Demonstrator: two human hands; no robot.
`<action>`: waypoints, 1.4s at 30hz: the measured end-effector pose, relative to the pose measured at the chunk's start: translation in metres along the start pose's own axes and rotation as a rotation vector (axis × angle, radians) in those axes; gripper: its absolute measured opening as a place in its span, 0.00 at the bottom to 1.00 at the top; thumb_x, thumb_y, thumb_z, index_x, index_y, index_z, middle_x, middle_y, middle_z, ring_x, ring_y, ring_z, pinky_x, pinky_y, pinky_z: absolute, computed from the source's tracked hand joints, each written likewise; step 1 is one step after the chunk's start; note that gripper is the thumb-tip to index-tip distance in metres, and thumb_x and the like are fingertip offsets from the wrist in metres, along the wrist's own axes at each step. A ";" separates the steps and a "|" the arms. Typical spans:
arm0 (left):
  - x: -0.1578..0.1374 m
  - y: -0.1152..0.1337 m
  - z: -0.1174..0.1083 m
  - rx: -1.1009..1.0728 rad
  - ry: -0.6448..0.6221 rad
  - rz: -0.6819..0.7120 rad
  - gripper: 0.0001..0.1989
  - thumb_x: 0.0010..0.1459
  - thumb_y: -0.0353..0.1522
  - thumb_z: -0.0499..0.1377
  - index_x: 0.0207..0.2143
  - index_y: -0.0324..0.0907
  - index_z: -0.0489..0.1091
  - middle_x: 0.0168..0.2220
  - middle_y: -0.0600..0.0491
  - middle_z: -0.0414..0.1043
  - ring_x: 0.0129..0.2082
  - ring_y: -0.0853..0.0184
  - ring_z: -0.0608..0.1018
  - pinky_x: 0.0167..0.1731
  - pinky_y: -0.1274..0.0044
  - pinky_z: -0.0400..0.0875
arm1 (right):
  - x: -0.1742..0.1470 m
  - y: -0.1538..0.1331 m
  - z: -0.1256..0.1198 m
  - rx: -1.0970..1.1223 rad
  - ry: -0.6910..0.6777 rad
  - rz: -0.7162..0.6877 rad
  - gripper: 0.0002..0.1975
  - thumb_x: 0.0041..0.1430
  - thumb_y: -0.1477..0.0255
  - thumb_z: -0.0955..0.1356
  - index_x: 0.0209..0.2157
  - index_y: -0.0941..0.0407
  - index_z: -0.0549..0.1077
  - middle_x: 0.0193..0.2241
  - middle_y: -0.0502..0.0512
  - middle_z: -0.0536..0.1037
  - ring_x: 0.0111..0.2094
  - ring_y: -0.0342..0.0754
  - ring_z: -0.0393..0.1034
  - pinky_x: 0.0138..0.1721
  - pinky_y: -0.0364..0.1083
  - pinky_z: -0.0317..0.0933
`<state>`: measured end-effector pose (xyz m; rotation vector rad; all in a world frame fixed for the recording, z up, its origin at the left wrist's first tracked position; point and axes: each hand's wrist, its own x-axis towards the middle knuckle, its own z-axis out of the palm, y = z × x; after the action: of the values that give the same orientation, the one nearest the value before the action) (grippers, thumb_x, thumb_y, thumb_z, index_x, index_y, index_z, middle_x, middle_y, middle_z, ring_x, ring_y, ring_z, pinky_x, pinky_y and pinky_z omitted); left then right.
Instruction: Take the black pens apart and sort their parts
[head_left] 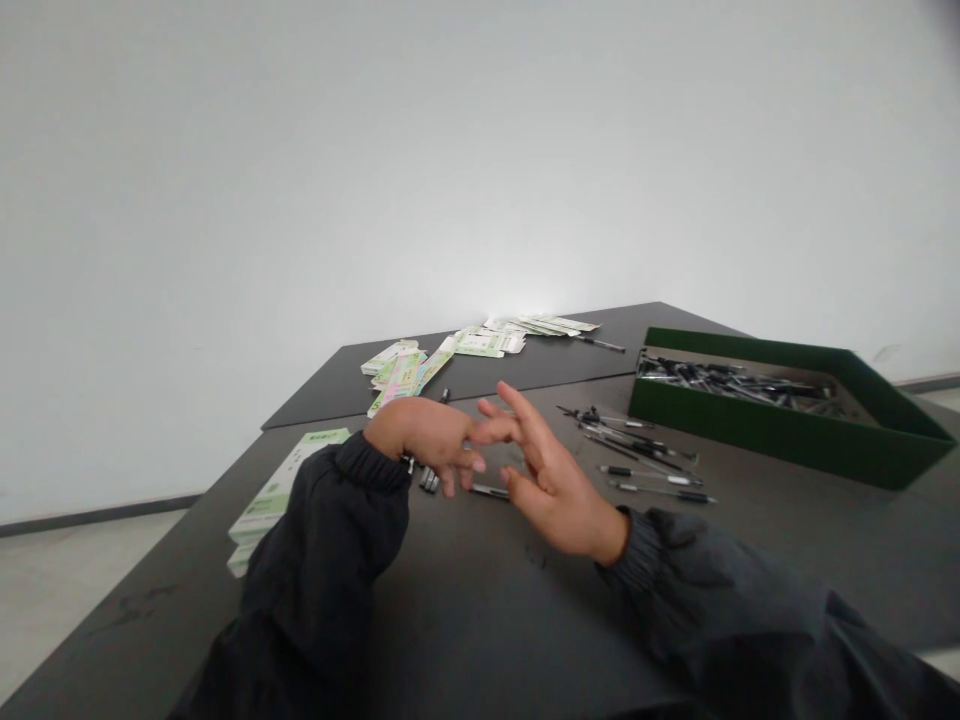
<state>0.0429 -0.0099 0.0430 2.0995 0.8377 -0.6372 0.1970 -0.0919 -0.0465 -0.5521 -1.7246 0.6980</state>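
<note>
The hands are hovering mid-frame above the dark surface (480,625), and the left hand (427,435) is bending at the wrist, its fingers drooping over a few pens (430,480) that are lying partly hidden beneath; whether it is pinching anything, I cannot tell. The right hand (559,495) is spreading its fingers, gripping nothing visible, and its fingertips are overlapping the left's in this view, whether touching or not being unclear. Just below that gap, one more pen (491,492) is showing. Right of centre, loose pens (637,446) are lying scattered, and at the right of the frame a green box (757,438) is holding a heap of others. Over at lower left, green-and-white cartons (292,480) are sitting stacked beside the left sleeve (322,540), while flat cartons (487,342) are spreading across upper centre, a lone pen (600,344) lying near their right end.
</note>
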 end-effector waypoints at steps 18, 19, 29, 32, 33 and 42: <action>0.006 0.002 -0.006 0.292 0.102 0.015 0.11 0.61 0.33 0.52 0.39 0.34 0.69 0.31 0.50 0.74 0.29 0.65 0.76 0.30 0.78 0.67 | 0.019 0.011 0.016 -0.191 0.232 0.227 0.03 0.58 0.71 0.65 0.31 0.55 0.67 0.25 0.50 0.70 0.27 0.45 0.63 0.30 0.44 0.55; 0.005 0.002 -0.006 0.281 0.109 0.002 0.14 0.61 0.35 0.51 0.42 0.34 0.67 0.32 0.50 0.74 0.29 0.65 0.76 0.30 0.78 0.67 | 0.019 0.016 0.015 -0.084 0.249 0.258 0.04 0.58 0.70 0.65 0.31 0.56 0.67 0.24 0.49 0.70 0.26 0.44 0.62 0.29 0.43 0.55; 0.000 -0.003 -0.004 0.360 0.091 -0.068 0.24 0.63 0.42 0.47 0.53 0.32 0.60 0.32 0.45 0.75 0.31 0.62 0.77 0.31 0.78 0.66 | 0.021 0.033 0.007 0.515 0.380 0.436 0.14 0.52 0.62 0.69 0.24 0.57 0.66 0.19 0.46 0.66 0.21 0.40 0.58 0.24 0.41 0.52; 0.002 -0.003 -0.002 0.340 0.089 -0.061 0.30 0.64 0.42 0.47 0.60 0.31 0.50 0.36 0.44 0.76 0.33 0.63 0.78 0.34 0.79 0.66 | 0.022 0.032 0.006 0.546 0.380 0.437 0.14 0.51 0.61 0.69 0.23 0.57 0.67 0.18 0.46 0.66 0.20 0.40 0.57 0.24 0.41 0.51; 0.002 -0.003 -0.001 0.331 0.088 -0.057 0.31 0.64 0.43 0.47 0.62 0.31 0.46 0.37 0.44 0.76 0.33 0.63 0.79 0.35 0.79 0.66 | 0.022 0.032 0.005 0.557 0.383 0.438 0.14 0.51 0.61 0.70 0.23 0.57 0.67 0.18 0.46 0.66 0.20 0.40 0.57 0.24 0.41 0.51; 0.003 0.003 0.002 0.356 0.068 -0.098 0.34 0.64 0.43 0.47 0.64 0.32 0.43 0.34 0.44 0.77 0.34 0.62 0.78 0.35 0.78 0.66 | 0.021 0.027 0.002 0.732 0.335 0.483 0.17 0.54 0.60 0.69 0.21 0.58 0.65 0.18 0.45 0.63 0.19 0.38 0.56 0.22 0.40 0.51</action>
<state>0.0471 -0.0121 0.0413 2.4217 0.9233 -0.8201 0.1899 -0.0586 -0.0519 -0.5217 -0.9215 1.4096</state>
